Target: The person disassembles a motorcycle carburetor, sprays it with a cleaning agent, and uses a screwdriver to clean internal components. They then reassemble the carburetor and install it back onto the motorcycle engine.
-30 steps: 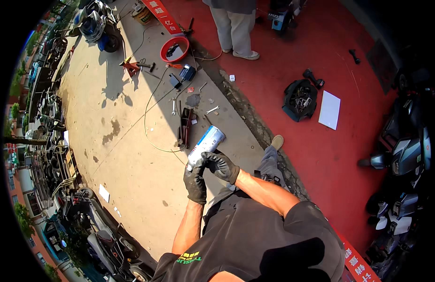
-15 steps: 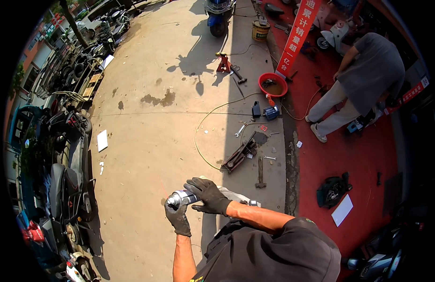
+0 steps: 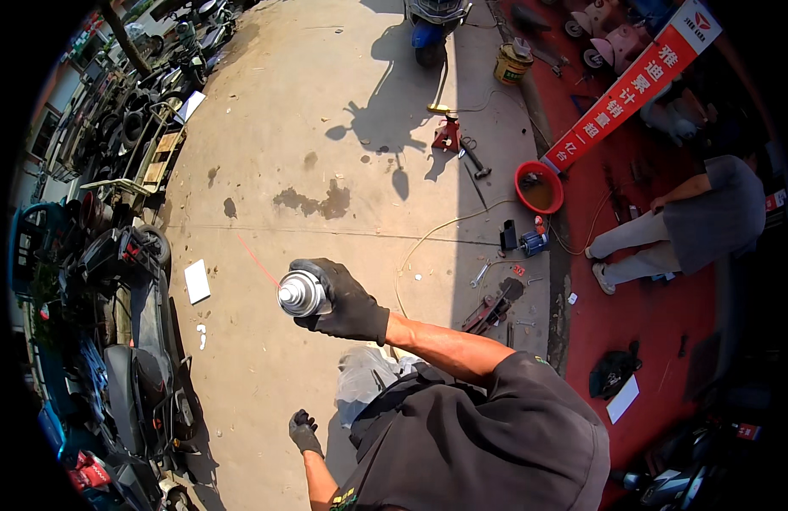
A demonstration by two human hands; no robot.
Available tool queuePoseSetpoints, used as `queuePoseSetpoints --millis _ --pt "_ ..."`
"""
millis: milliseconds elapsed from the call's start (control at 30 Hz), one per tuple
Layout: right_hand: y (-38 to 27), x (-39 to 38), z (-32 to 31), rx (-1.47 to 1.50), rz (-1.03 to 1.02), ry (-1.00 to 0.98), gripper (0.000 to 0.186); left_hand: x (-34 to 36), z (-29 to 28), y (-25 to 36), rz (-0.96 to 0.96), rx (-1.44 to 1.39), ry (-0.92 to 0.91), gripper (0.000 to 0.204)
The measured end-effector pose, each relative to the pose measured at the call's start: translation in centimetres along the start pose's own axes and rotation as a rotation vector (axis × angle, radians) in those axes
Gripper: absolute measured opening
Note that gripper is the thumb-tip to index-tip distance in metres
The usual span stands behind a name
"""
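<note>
Two gloved hands [image 3: 343,300] [image 3: 304,433], one spray can [image 3: 301,294], one red basin [image 3: 554,198], one red jack stand [image 3: 446,136], one co-worker [image 3: 719,215]

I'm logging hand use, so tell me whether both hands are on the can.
No, only the right hand holds the can; the left hand is apart from it, lower in the picture.

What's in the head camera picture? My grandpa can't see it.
A black-gloved right hand holds a spray can with a thin red straw above sunlit concrete, while the gloved left hand hangs apart. A red basin and another person are farther right.
</note>
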State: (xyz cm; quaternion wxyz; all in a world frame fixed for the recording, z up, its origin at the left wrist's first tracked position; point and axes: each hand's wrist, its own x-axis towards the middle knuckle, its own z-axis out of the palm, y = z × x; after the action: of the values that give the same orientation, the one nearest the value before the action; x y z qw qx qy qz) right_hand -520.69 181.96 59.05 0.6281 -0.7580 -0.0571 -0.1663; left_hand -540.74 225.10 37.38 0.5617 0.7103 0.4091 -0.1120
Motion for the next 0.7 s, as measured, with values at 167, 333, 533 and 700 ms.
queuePoseSetpoints --millis 167,333,533,700 --pt "14.7 10.4 0.5 0.343 0.650 0.049 0.085 9.0 1.4 -3.1 -0.707 0.293 -0.025 0.016" --pt "15.6 33.0 3.5 0.211 0.175 0.121 0.082 24.8 9.6 12.4 -0.662 0.415 -0.192 0.013" --pt "27.7 45.8 -1.0 0.647 0.514 0.248 0.074 54.6 28.1 46.3 0.048 0.178 -0.355 0.011" --pt "38.7 63.1 -1.7 0.817 0.637 0.532 0.045 70.2 46.2 79.5 0.640 0.207 -0.403 0.041"
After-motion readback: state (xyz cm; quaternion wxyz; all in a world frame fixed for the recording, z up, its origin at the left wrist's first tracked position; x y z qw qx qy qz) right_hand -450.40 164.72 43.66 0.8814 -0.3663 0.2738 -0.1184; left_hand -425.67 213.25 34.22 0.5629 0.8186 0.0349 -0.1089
